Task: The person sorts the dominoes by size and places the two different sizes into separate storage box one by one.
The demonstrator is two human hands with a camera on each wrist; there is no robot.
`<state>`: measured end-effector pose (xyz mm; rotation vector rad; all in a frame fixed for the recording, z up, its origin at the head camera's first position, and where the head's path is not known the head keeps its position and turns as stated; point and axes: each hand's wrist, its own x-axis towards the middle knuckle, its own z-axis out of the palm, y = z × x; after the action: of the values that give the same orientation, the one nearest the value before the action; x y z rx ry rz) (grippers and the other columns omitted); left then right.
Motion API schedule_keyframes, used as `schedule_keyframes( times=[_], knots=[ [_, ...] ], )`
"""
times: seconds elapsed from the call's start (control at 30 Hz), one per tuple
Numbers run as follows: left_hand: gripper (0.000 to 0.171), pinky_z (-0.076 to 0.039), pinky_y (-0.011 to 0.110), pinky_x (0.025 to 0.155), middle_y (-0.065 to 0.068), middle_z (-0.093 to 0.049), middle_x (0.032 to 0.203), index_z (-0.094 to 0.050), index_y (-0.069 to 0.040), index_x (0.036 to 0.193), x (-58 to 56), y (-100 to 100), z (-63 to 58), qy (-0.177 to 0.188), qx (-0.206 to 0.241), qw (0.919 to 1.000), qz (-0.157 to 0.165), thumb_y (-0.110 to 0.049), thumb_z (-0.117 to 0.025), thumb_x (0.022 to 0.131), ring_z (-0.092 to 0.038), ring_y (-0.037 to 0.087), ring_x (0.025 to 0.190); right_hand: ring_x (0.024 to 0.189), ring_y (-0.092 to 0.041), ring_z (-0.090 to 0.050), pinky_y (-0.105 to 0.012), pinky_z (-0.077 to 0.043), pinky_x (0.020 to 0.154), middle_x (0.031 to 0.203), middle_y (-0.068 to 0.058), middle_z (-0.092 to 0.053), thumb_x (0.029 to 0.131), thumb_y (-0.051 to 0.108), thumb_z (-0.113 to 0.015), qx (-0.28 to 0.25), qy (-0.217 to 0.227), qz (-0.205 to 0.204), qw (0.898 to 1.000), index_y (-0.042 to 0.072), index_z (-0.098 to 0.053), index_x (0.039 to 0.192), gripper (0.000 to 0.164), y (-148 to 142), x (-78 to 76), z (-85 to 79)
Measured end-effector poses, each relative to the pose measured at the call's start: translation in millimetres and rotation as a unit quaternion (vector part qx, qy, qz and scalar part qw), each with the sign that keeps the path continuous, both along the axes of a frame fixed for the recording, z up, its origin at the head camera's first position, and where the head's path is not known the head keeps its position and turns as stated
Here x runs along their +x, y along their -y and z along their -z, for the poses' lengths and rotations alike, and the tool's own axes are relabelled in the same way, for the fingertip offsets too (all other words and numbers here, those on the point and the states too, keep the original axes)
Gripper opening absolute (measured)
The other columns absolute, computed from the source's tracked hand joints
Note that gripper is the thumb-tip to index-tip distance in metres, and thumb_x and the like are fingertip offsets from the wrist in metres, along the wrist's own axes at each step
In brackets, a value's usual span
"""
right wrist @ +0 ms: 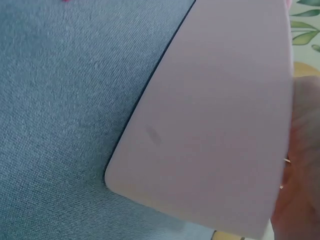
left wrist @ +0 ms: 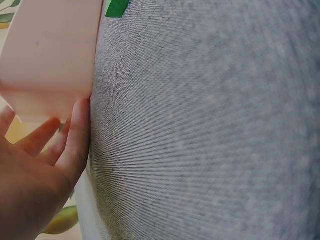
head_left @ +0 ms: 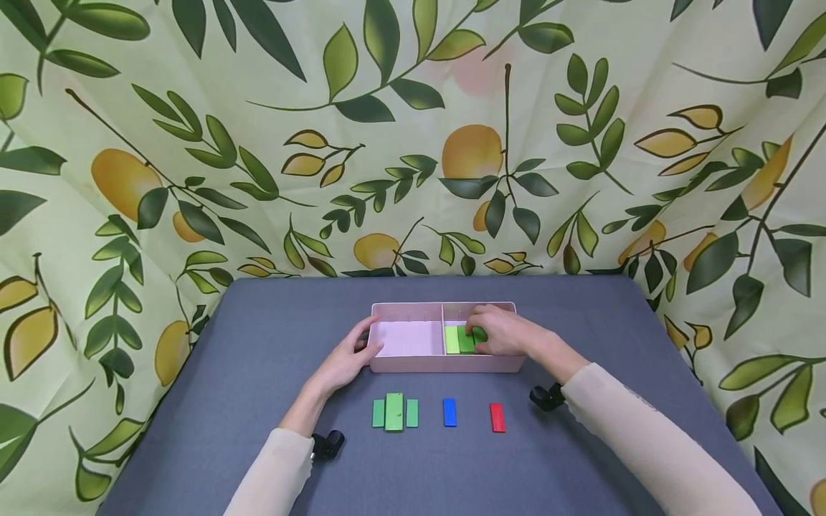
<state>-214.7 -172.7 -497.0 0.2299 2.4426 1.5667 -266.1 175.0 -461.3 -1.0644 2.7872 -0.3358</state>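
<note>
A pink two-part box (head_left: 413, 364) stands on the table. My left hand (head_left: 345, 360) touches its left end, with fairly straight fingers against the end wall in the left wrist view. My right hand (head_left: 506, 331) reaches into the right compartment and holds a dark green block (head_left: 480, 335) between fingers and thumb. Beside that block lie a light green block (head_left: 452, 340) and a mid-green block (head_left: 465, 340). In the right wrist view the box wall (right wrist: 200, 115) hides the fingertips.
In front of the box lie a large green block (head_left: 393, 412) between two smaller green blocks (head_left: 378, 413), a blue block (head_left: 449, 412) and a red block (head_left: 497, 418). A grey-blue cloth covers the table (head_left: 290, 308). Behind hangs a leaf-patterned curtain (head_left: 400, 179).
</note>
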Motion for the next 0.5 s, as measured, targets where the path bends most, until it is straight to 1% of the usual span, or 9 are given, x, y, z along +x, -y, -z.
schedule_keyframes(
  times=[0.1, 0.2, 0.33, 0.5],
  knots=[
    [0.063, -0.050, 0.051, 0.099, 0.013, -0.034, 0.161, -0.037, -0.024, 0.158, 0.4, 0.0, -0.4, 0.000, -0.001, 1.0000, -0.001, -0.033, -0.065, 0.101, -0.049, 0.036, 0.132, 0.102, -0.022, -0.059, -0.042, -0.052, 0.089, 0.110, -0.004, -0.064, 0.085, 0.022, -0.082, -0.009, -0.024, -0.001, 1.000, 0.011, -0.075, 0.109, 0.028, -0.1, 4.4, -5.5],
    [0.063, -0.050, 0.051, 0.099, 0.013, -0.034, 0.161, -0.037, -0.024, 0.158, 0.5, 0.3, -0.3, -0.002, -0.003, 1.0000, -0.002, -0.033, -0.064, 0.101, -0.049, 0.036, 0.133, 0.102, -0.024, -0.061, -0.044, -0.054, 0.085, 0.110, -0.004, -0.065, 0.086, 0.022, -0.081, -0.021, -0.043, 0.003, 0.999, 0.010, -0.075, 0.110, 0.028, -0.1, 10.2, -14.6],
    [0.063, -0.050, 0.051, 0.099, 0.013, -0.034, 0.161, -0.037, -0.023, 0.158, 0.3, 0.3, 0.3, -0.002, -0.001, 1.0000, -0.002, -0.032, -0.064, 0.101, -0.049, 0.036, 0.133, 0.109, -0.027, -0.062, -0.049, -0.055, 0.086, 0.113, -0.005, -0.066, 0.088, 0.023, -0.080, -0.037, -0.054, 0.020, 0.998, 0.009, -0.075, 0.113, 0.029, -1.3, 18.3, -26.5],
    [0.063, -0.050, 0.050, 0.099, 0.013, -0.034, 0.161, -0.037, -0.025, 0.158, 0.4, -0.2, -0.1, 0.000, -0.002, 1.0000, -0.002, -0.033, -0.064, 0.102, -0.049, 0.035, 0.132, 0.111, -0.025, -0.060, -0.047, -0.055, 0.085, 0.115, -0.003, -0.066, 0.090, 0.024, -0.078, -0.046, -0.070, 0.027, 0.996, 0.009, -0.074, 0.115, 0.030, -2.6, 26.3, -34.7]
  ],
)
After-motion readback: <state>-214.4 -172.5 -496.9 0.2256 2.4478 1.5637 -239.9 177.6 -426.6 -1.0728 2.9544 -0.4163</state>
